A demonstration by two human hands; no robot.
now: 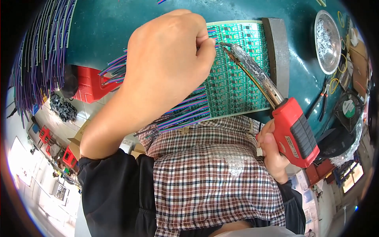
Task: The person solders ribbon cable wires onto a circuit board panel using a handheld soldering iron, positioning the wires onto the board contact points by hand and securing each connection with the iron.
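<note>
My left hand reaches over the panel of small green circuit boards, thumb and finger pinched together on thin coloured wires at the boards' left edge. The exact grip is partly hidden by the hand. Rows of blue, pink and black wires run leftward from the panel and under my wrist. My right hand is wrapped around the handle of a red soldering gun. Its tip, with a thin feed tube alongside, sits just right of my left fingertips, close above the boards. A dark metal bar lies along the panel's right edge.
A metal bowl with silvery bits stands at the right of the green table. Pliers and a small black fan lie nearby. Bundles of wires hang at the far left, above a red stool.
</note>
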